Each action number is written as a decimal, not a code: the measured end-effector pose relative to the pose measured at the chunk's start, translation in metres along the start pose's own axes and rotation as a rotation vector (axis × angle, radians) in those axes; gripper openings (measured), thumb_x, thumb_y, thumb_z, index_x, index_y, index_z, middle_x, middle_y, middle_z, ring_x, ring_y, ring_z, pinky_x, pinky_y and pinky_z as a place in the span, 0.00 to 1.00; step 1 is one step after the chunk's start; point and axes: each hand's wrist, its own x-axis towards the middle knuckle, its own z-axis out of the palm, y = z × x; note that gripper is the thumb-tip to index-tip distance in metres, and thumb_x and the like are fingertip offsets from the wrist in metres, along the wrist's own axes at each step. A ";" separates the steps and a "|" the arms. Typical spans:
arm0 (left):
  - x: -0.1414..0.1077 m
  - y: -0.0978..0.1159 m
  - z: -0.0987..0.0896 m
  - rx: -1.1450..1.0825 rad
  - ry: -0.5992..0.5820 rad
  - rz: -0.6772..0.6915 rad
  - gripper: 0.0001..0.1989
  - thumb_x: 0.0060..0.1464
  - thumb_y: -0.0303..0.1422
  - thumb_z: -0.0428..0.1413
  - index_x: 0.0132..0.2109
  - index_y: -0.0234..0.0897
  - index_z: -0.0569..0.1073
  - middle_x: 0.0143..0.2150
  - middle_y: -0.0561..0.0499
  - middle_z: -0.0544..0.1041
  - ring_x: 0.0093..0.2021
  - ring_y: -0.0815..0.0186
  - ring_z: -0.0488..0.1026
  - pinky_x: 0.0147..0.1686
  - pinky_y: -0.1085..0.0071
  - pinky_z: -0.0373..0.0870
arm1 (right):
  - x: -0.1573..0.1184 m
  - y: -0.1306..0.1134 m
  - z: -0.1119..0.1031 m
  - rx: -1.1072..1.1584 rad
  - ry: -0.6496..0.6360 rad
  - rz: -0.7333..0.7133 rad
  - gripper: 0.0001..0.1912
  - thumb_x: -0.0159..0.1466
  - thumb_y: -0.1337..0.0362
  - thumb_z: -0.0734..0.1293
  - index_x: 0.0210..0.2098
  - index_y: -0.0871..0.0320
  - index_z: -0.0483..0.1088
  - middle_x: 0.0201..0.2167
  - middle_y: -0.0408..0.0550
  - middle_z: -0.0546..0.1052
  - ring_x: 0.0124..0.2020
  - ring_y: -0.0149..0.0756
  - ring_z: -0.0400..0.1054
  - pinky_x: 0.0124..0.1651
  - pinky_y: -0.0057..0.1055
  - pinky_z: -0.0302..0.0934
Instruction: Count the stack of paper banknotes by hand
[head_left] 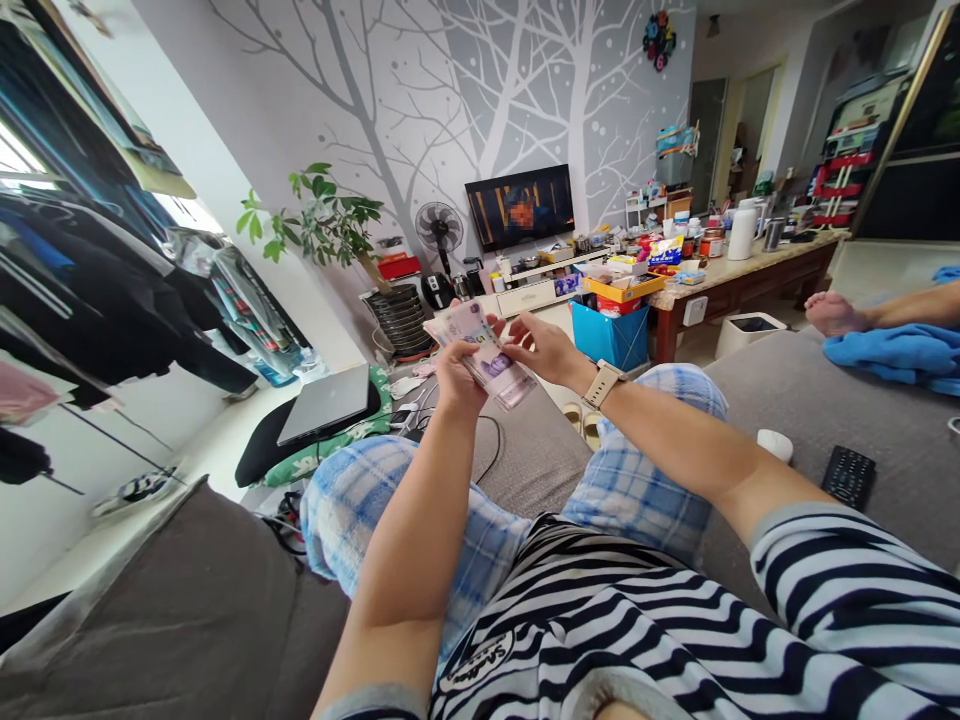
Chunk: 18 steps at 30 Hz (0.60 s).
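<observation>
**Banknotes gripped in left hand, right hand open at the edge**

A fanned stack of banknotes [480,355] sits above the knees, tilted, its lower part closed inside the left hand [459,382], with the thumb across the face of the notes. The right hand [541,350] stands half open, fingers spread, its thumb side at the stack's upper edge; no firm pinch on any note shows. The arrangement looks sound: one hand holds the stack low and firm, leaving the upper edges loose and fanned, so single notes stay easy to reach and the stack is unlikely to slip.

A wristwatch with a pale strap [604,385] sits on the right wrist. Below lie knees in blue plaid trousers [637,470]. On the grey sofa [915,480] are a white cup [775,445] and a black remote control [847,477]. A silver laptop [326,405] lies to the left. Another person's bare foot [834,314] rests far right
</observation>
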 end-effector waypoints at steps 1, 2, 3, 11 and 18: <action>0.002 0.004 -0.002 -0.008 0.024 0.020 0.29 0.38 0.27 0.48 0.52 0.41 0.68 0.41 0.48 0.76 0.44 0.57 0.73 0.40 0.61 0.70 | -0.002 -0.004 -0.003 -0.112 0.036 -0.133 0.15 0.60 0.54 0.64 0.40 0.58 0.65 0.39 0.51 0.71 0.40 0.37 0.65 0.43 0.35 0.61; 0.004 0.007 -0.005 -0.009 0.047 0.035 0.27 0.39 0.28 0.48 0.51 0.40 0.68 0.40 0.48 0.76 0.43 0.57 0.74 0.40 0.61 0.70 | -0.004 -0.007 -0.005 -0.193 0.030 -0.262 0.15 0.61 0.54 0.63 0.41 0.58 0.66 0.43 0.53 0.71 0.44 0.39 0.64 0.48 0.38 0.59; 0.006 0.010 -0.008 -0.007 0.067 0.042 0.25 0.41 0.29 0.48 0.50 0.39 0.69 0.39 0.47 0.76 0.43 0.57 0.74 0.40 0.61 0.70 | -0.006 -0.010 -0.007 -0.251 -0.007 -0.381 0.14 0.62 0.55 0.62 0.43 0.57 0.66 0.46 0.53 0.70 0.49 0.41 0.62 0.51 0.40 0.58; 0.007 0.024 -0.020 -0.042 0.109 0.010 0.20 0.45 0.34 0.48 0.46 0.36 0.71 0.36 0.44 0.75 0.35 0.59 0.74 0.35 0.63 0.70 | -0.015 -0.012 0.000 -0.438 -0.158 -0.703 0.22 0.63 0.57 0.61 0.56 0.53 0.61 0.55 0.53 0.66 0.57 0.41 0.58 0.57 0.43 0.55; 0.011 0.021 -0.021 -0.143 0.139 0.068 0.18 0.45 0.31 0.44 0.42 0.34 0.70 0.36 0.44 0.74 0.39 0.62 0.73 0.37 0.67 0.69 | -0.020 -0.011 0.006 -0.500 -0.123 -0.705 0.21 0.66 0.62 0.57 0.58 0.56 0.60 0.53 0.53 0.68 0.54 0.41 0.60 0.56 0.44 0.57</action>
